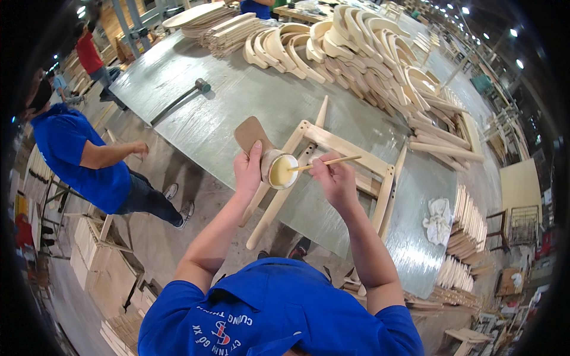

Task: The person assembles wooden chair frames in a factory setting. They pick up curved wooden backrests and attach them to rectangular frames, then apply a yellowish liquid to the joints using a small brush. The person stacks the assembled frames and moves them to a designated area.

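Observation:
My left hand [248, 171] is wrapped round a small pot [271, 159] of pale yellow liquid, tilted so its mouth shows. A flat brown paddle-shaped piece [252, 134] sticks out past my left thumb; whether it is joined to the pot I cannot tell. Between the closed fingers of my right hand [333, 176] is a thin wooden stick [347, 158], its lower end in the pot's mouth. Beneath both hands a pale wooden chair frame [350, 148] lies on the grey-green table [219, 121], its legs reaching over the near edge. Dark holes show in its rails.
A dark-headed mallet [203, 86] lies at the table's left edge. Curved wooden parts [362, 53] are heaped at the far side, slats [231, 32] beside them. On the right are a white rag [438, 221] and stacked sticks [466, 228]. A co-worker [83, 157] stands at left.

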`<action>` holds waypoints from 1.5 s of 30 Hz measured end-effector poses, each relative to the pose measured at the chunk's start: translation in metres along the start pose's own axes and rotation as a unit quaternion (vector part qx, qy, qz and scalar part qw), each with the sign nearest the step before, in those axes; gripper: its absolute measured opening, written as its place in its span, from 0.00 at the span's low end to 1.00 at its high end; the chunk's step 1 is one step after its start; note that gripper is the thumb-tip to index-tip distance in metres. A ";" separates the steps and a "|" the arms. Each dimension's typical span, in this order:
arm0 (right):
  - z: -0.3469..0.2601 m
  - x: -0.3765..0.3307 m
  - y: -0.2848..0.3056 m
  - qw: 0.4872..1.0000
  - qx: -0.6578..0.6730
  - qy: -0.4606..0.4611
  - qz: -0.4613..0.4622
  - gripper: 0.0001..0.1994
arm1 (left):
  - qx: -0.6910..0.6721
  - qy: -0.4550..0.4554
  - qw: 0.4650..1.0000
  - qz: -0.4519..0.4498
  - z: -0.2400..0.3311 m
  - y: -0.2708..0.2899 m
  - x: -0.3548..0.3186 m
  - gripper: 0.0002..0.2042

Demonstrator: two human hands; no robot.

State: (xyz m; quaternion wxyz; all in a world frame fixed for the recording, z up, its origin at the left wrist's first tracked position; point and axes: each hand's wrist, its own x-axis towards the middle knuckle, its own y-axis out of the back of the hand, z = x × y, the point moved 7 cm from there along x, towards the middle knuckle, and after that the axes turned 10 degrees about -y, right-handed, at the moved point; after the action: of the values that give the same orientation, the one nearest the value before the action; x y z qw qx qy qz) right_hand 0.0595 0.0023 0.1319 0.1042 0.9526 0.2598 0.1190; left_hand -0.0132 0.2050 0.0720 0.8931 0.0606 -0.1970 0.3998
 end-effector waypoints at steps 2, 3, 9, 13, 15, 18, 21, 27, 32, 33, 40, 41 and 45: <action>0.011 0.010 0.006 0.996 0.080 -0.041 0.022 0.06 | 0.007 0.011 1.000 0.023 0.003 -0.003 0.002 0.18; 0.012 0.014 0.009 0.996 0.074 -0.034 0.027 0.06 | 0.014 0.029 0.999 0.020 -0.003 -0.002 0.002 0.18; 0.061 0.043 0.010 0.938 0.291 -0.190 -0.003 0.07 | -0.076 0.063 0.993 0.061 -0.038 -0.014 0.015 0.17; 0.068 0.053 0.029 0.912 0.387 -0.138 -0.012 0.04 | -0.159 0.142 0.972 0.098 -0.066 -0.027 0.020 0.18; 0.069 0.059 0.036 0.912 0.391 -0.117 -0.024 0.02 | -0.165 0.180 0.965 0.098 -0.082 -0.034 0.022 0.19; 0.074 0.071 0.031 0.902 0.417 -0.109 -0.031 0.04 | -0.176 0.198 0.957 0.118 -0.105 -0.036 0.030 0.20; 0.115 0.080 0.034 0.880 0.447 -0.158 0.026 0.02 | -0.156 0.230 0.954 0.111 -0.113 -0.058 0.036 0.19; 0.178 0.082 0.018 0.807 0.468 -0.340 0.116 0.09 | -0.183 0.225 0.951 0.104 -0.126 -0.083 0.050 0.18; 0.183 0.102 0.025 0.827 0.486 -0.270 0.076 0.07 | -0.151 0.255 0.949 0.110 -0.155 -0.090 0.057 0.20; 0.174 0.113 0.021 0.844 0.464 -0.257 0.074 0.07 | -0.157 0.268 0.942 0.127 -0.164 -0.080 0.059 0.19; 0.124 0.166 0.057 0.981 0.141 -0.087 0.106 0.07 | -0.204 0.336 0.909 0.143 -0.165 -0.057 0.031 0.19; 0.123 0.171 0.060 0.988 0.088 -0.073 0.105 0.07 | -0.178 0.379 0.895 0.156 -0.162 -0.056 0.017 0.19; 0.106 0.189 0.040 0.995 -0.072 -0.007 0.074 0.08 | -0.278 0.388 0.870 0.124 -0.152 -0.044 -0.030 0.17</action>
State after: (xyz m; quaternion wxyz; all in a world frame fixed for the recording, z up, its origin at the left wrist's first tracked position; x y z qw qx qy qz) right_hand 0.2662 0.0527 0.0745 0.1650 0.9601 0.1788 0.1382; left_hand 0.0474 0.1953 -0.0773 0.8206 -0.3748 0.0561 0.4278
